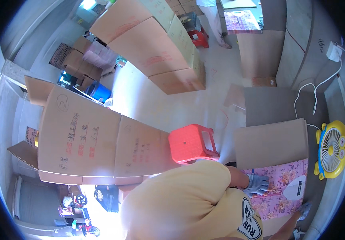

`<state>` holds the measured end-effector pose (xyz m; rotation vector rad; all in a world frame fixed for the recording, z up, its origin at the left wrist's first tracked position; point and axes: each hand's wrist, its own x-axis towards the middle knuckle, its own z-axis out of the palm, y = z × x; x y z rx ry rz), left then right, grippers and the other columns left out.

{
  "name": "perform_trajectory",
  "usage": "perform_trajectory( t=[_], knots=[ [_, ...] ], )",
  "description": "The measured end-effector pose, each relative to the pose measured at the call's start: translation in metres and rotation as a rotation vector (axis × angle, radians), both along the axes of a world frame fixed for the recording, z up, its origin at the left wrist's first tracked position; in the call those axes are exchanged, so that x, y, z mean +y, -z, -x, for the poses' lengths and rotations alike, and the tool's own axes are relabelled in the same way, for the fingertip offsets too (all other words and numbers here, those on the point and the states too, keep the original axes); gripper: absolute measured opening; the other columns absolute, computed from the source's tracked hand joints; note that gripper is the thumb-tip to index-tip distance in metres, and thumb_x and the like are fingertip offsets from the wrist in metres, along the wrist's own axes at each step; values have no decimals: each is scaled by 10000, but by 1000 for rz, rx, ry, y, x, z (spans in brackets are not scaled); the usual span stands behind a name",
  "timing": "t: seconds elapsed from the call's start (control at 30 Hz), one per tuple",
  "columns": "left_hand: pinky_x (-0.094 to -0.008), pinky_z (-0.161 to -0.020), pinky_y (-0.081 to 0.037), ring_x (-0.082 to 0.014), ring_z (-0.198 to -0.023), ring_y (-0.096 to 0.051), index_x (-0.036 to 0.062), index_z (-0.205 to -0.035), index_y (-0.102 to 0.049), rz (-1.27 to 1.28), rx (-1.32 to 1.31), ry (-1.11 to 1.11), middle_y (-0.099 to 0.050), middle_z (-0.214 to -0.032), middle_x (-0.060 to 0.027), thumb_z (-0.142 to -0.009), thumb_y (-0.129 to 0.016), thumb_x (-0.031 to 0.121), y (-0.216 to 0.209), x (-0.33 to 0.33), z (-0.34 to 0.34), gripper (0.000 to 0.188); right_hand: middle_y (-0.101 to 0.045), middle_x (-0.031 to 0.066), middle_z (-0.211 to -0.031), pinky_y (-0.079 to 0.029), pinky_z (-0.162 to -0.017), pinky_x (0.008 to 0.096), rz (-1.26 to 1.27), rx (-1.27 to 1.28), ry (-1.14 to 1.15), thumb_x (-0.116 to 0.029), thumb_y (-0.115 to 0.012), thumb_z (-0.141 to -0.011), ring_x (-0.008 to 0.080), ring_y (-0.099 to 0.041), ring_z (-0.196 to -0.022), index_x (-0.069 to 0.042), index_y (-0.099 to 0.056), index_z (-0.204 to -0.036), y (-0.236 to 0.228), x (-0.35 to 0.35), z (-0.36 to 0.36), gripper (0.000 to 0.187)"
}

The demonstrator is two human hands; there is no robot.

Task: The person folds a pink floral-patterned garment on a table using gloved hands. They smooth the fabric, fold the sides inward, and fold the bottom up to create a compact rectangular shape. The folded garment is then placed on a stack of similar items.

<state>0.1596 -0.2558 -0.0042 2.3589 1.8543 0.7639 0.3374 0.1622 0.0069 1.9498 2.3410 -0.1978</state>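
A folded pink floral garment (274, 176) with a white collar-shaped piece (293, 189) and a small dark label lies on the work surface at the lower right. Flat on its left part rests my left hand (256, 185), in a grey glove with the fingers stretched out. At the garment's near right edge is my right hand (303, 210), also gloved; it shows small and partly, so its grip is unclear. Beyond the garment lies a plain brown cardboard sheet (272, 144). My yellow sleeve and shoulder cover the lower middle.
A yellow fan (333, 150) stands right of the work surface, its white cord trailing up to a socket box (334, 52). A red stool (192, 142) stands left. Large cartons (80, 140) line the left; more cartons (156, 48) are stacked ahead. A person (212, 20) stands far off.
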Motion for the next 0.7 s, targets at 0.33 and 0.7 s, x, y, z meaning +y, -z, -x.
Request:
perform_trajectory(
  t=[0.33, 0.7],
  knots=[
    [-586, -991, -342, -395, -1199, -480, 114, -1271, -550, -90, -53, 77, -474, -1370, -175, -719, -635, 407, -14, -2, 25, 631, -523, 141, -1361, -378, -1018, 476, -250, 147, -440, -443, -422, -943, 315, -529, -1210, -107, -538, -1290, 36, -30, -47, 497],
    [-601, -1095, -226, -371, -1386, -298, 132, -1467, -349, 102, 200, -290, -264, -1547, -156, -883, -510, 422, -21, -8, -5, 672, -285, 113, -1547, -173, -1151, 548, -141, 37, -554, -424, -450, -916, 310, -255, -1428, -143, -427, -1400, -40, -245, -36, 560]
  ],
)
